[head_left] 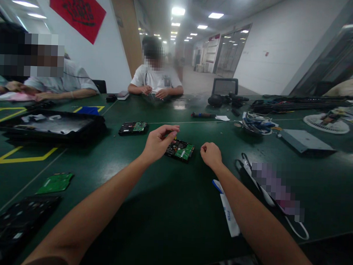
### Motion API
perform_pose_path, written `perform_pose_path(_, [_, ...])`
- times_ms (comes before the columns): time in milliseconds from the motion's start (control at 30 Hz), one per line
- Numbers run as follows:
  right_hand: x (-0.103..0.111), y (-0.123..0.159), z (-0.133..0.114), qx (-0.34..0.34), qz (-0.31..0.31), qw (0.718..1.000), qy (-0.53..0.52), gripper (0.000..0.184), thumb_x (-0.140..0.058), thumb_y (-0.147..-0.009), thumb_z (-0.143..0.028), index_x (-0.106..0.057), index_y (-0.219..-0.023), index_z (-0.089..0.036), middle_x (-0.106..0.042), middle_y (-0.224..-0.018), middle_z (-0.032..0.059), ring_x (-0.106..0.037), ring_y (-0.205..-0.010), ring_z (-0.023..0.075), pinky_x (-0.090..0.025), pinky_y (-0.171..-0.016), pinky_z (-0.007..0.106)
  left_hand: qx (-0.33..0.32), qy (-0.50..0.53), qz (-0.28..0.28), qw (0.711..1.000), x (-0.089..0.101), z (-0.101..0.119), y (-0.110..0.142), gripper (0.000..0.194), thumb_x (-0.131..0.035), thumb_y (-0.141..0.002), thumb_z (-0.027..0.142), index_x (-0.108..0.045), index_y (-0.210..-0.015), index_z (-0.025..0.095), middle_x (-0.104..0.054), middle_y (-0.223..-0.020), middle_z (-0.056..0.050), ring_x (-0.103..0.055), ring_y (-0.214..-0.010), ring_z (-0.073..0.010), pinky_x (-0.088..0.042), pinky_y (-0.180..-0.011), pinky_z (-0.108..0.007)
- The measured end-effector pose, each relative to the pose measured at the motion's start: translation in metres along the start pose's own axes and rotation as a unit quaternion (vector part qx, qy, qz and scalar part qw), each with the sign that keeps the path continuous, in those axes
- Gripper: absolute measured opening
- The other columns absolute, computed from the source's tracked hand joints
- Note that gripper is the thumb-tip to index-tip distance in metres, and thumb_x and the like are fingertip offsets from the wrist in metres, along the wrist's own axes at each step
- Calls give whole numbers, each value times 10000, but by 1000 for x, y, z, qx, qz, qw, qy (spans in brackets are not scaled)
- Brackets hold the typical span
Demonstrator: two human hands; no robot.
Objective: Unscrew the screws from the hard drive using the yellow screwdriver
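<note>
A hard drive (180, 150) with a green circuit board lies on the dark green table in front of me. My left hand (159, 142) is over its left part, thumb and fingers pinched together. A small yellow bit shows just below the fingertips, too small to name. To the right of the drive, apart from it, my right hand (212, 155) rests on the table with its fingers curled in. Whatever may be inside those fingers is hidden. Farther back on the left lies a second hard drive (133, 128).
Black trays (55, 124) are stacked at left, with a loose green circuit board (55, 183) and a black drive (19, 223) nearer me. A screwdriver (204, 115), a cable bundle (257, 123), a grey metal box (306, 141) and a lanyard (274, 190) lie beyond and right. Other people sit across.
</note>
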State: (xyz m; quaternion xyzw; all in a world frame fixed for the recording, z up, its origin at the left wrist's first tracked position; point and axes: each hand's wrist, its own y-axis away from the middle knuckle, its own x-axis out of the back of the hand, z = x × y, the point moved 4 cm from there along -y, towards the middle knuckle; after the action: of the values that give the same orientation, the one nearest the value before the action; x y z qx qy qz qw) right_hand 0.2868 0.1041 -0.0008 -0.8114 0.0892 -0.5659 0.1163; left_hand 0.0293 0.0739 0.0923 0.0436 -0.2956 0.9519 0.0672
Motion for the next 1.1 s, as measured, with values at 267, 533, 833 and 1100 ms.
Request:
perform_pose_path(267, [-2, -1, 0, -15, -4, 1000, 3, 135, -576, -937, -249, -691, -903, -187, -653, -950, 106, -625, -882, 241, -462, -736, 341, -2, -2, -3, 1000, 1, -1, 0, 231, -669, -946, 367, -730, -1080, 189, -720, -1253, -110, -710, -1080, -232, -674, -759, -354])
perform_pose_path(533, [-1, -1, -2, -21, 4, 999, -38, 122, -553, -957, -250, -652, -911, -198, -636, -996, 125, -610, -909, 268, -482, -757, 383, 2, 4, -16, 1000, 0, 1, -1, 221, -696, -924, 346, -734, -1085, 199, -728, -1243, -106, -714, -1081, -235, -660, -750, -349])
perform_pose_path(833, [18, 8, -27, 43, 58, 989, -132, 133, -491, -995, -273, -601, -994, -199, -667, -959, 81, -613, -847, 218, -452, -746, 332, -9, 1, -62, 998, -3, 7, 0, 218, -712, -908, 286, -720, -1108, 201, -722, -1236, -107, -698, -1114, -242, -640, -776, -353])
perform_pose_path(1100, [20, 19, -47, 132, 52, 973, -182, 112, -530, -965, -278, -624, -972, -217, -698, -957, 52, -628, -856, 200, -461, -791, 316, 0, 30, -52, 998, -4, -3, 1, 366, -736, -878, 252, -594, -1212, 200, -713, -1156, -107, -703, -1061, -229, -638, -728, -317])
